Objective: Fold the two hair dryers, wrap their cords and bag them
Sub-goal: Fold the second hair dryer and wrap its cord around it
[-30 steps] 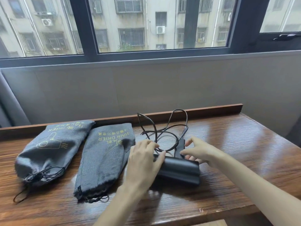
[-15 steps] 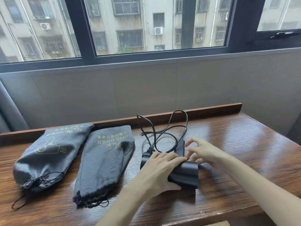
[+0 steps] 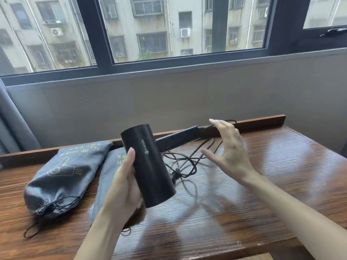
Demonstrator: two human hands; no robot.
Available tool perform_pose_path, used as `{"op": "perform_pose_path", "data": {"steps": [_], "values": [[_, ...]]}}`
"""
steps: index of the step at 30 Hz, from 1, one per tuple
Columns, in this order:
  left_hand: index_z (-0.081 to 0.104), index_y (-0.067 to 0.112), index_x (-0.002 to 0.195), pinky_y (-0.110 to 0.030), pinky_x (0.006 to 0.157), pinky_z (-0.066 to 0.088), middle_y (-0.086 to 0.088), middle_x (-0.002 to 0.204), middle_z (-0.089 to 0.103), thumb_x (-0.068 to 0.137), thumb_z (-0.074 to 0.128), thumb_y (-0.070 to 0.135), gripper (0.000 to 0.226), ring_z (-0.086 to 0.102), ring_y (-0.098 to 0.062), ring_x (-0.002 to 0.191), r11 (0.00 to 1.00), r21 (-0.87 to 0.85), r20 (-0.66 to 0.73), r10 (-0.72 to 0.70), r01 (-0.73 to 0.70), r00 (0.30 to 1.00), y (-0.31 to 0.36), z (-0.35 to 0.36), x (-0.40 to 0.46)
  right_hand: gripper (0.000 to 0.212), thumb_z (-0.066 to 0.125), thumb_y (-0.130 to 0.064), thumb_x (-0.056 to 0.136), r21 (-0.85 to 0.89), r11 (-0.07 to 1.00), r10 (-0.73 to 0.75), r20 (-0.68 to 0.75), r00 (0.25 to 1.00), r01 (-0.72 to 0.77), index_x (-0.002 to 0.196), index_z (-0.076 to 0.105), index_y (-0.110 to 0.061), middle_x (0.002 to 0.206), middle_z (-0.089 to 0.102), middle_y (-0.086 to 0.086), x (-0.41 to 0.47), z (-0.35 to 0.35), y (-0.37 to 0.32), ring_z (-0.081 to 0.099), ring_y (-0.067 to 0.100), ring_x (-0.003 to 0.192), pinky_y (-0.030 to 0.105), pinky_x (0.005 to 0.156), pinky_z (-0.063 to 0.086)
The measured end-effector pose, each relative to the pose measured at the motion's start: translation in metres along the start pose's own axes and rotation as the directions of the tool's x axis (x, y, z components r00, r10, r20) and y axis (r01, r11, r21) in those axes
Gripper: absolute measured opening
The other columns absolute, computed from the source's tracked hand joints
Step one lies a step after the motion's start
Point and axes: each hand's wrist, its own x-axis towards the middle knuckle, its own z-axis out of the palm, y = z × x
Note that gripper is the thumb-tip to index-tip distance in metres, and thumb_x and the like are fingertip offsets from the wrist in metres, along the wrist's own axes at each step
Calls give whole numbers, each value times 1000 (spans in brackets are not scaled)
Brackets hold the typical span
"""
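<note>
We had the hair dryer (image 3: 148, 164) lifted off the table (image 3: 262, 184), our left hand (image 3: 122, 186) wrapped around its black barrel, thumb along the front. The handle (image 3: 178, 138) stuck out straight toward the right, not folded in. Our right hand (image 3: 228, 149) hovered just beside the handle's end, fingers spread and holding nothing. The cord (image 3: 187, 162) lay in loose loops on the wood below. One bag (image 3: 62, 177) looked full and drawn shut; the other bag (image 3: 110, 169) lay flat. We judged folding was the step in hand: next, grasp the handle and swing it against the barrel.
</note>
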Motion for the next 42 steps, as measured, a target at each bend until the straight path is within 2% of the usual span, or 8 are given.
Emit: {"op": "perform_pose_path", "data": {"steps": [3,9,19,24,29,35,39,42], "values": [[73,14,108,-44,81,59,-13,106,73,71,69,46,49,73,-25,89,986,-157,-112,-78,60,991,1,-15,-2,54,59,-49,81,-266,949,-162,56,985,171,127,56,-23,129,54,0,17,11,-8,45,21,123,32,100,26],[66,5,110,-38,72,59,-20,100,68,70,72,49,60,68,-31,81,974,-134,-249,-211,183,945,1,-49,-17,48,35,-55,89,-120,950,-241,304,922,288,86,66,-19,77,58,-10,26,29,-14,49,13,78,33,89,36],[66,6,101,-30,64,51,-10,98,71,73,76,46,50,67,-18,81,641,718,-492,192,271,849,7,-77,-15,45,44,-60,84,122,980,-192,403,895,155,83,68,-22,68,49,-23,11,38,-24,46,-8,72,28,71,30],[63,17,111,-42,99,46,-7,115,65,58,73,64,71,61,-22,106,268,907,-392,266,323,881,23,-78,-15,23,59,-40,89,149,976,-204,405,891,156,84,69,-21,69,47,-27,15,33,-29,45,-13,78,29,72,29],[56,21,129,-34,106,37,6,126,57,75,68,39,58,49,-13,121,-82,977,211,319,-195,924,6,-2,14,17,62,-34,91,137,982,-175,429,886,128,89,70,-19,71,49,-22,19,29,-37,44,-12,77,22,72,28],[65,19,110,-34,77,52,8,80,65,86,65,28,25,59,-15,80,-55,955,295,106,-291,950,-22,43,62,11,62,-15,85,192,981,-66,407,911,-15,95,66,-18,91,65,-8,17,2,-36,55,4,92,20,83,43],[72,15,98,-31,79,46,-1,89,63,91,62,23,14,53,-15,82,-55,938,348,154,-343,925,-23,32,70,15,60,-17,87,245,961,130,0,991,-126,101,65,-17,99,65,-6,2,-28,-9,59,5,97,17,87,43],[71,13,93,-27,71,42,-1,84,63,92,62,22,13,49,-9,71,31,931,352,198,-364,915,-20,27,71,15,52,-6,91,273,864,482,-201,853,-424,96,63,-13,91,67,5,-15,-40,28,61,13,79,15,68,46]]}}
